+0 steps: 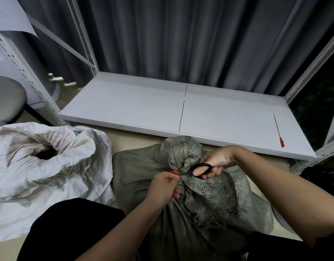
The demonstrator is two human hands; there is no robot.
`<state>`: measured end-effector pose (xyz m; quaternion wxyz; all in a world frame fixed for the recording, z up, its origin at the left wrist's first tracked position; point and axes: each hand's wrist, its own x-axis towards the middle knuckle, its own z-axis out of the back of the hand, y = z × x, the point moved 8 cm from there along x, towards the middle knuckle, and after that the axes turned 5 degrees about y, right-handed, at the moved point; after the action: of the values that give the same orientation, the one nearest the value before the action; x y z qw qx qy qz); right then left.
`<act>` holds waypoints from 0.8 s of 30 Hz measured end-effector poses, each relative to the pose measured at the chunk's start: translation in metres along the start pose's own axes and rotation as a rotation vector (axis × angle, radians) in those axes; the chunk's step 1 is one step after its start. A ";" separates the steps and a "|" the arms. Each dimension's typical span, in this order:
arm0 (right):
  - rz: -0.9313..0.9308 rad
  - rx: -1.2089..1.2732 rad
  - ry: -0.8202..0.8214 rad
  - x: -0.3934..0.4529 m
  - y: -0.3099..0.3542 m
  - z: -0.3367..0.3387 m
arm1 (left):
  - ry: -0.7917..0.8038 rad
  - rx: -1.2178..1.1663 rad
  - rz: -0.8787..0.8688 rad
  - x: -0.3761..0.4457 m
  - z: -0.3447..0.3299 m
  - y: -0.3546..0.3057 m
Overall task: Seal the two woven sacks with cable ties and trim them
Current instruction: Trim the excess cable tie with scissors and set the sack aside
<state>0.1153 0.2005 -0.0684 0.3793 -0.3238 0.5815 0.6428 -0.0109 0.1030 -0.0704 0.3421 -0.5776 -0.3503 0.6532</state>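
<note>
Dark trousers fill the bottom of the head view, and both forearms reach forward from them over the grey woven sack [200,208] lying between the knees. Its neck is bunched into a knot-like topknot, cinched by a red cable tie [174,171] at the gather. The left hand [165,187] pinches the tie's free tail between thumb and fingers, pulling it toward the body. The right hand [215,162] grips the black-handled scissors [195,170], thumb through one loop, fingers curled round the other; the blades lie across the tail just beside the tie's head, and I cannot tell how far apart they stand.

On the floor to the left, the white woven sack [49,162] slumps with its mouth gaping, not yet tied. A second red cable tie [277,130] lies near the front right corner of the white shelf board [143,106], well apart from both sacks; a grey curtain hangs behind.

I judge the trim on the grey sack to be in hand. The risks: blades so near the frayed weave could snip fabric or the locked loop itself, and the left fingertips sit close to the cutting edge.
</note>
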 end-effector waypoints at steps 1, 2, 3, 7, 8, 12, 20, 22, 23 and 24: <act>0.001 0.005 0.002 0.000 0.000 0.000 | -0.006 0.000 -0.004 0.000 0.001 0.001; 0.001 0.008 0.009 0.001 0.000 -0.001 | -0.014 0.003 -0.011 0.000 0.001 0.001; -0.002 0.010 0.017 0.000 0.001 -0.002 | -0.022 0.008 -0.021 0.000 0.002 0.002; -0.010 0.058 0.059 -0.004 0.003 -0.009 | -0.041 0.030 -0.062 0.001 0.004 0.002; -0.014 0.062 0.071 -0.004 0.003 -0.011 | -0.037 0.026 -0.067 0.001 0.003 0.002; -0.038 0.037 0.142 0.000 0.006 -0.020 | -0.039 0.012 -0.074 -0.001 0.002 0.003; 0.034 0.053 0.117 0.005 0.008 -0.021 | -0.030 0.010 -0.079 -0.002 0.002 0.001; 0.044 0.034 0.060 0.006 0.006 -0.017 | -0.031 0.027 -0.080 -0.001 0.003 0.001; 0.039 0.032 0.024 0.005 0.005 -0.014 | -0.030 0.030 -0.083 -0.002 0.003 0.000; 0.042 0.037 -0.012 0.005 0.005 -0.010 | -0.030 0.033 -0.088 -0.002 0.003 -0.001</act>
<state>0.1080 0.1906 -0.0711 0.3750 -0.3007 0.5977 0.6416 -0.0139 0.1015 -0.0686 0.3746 -0.5461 -0.3695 0.6518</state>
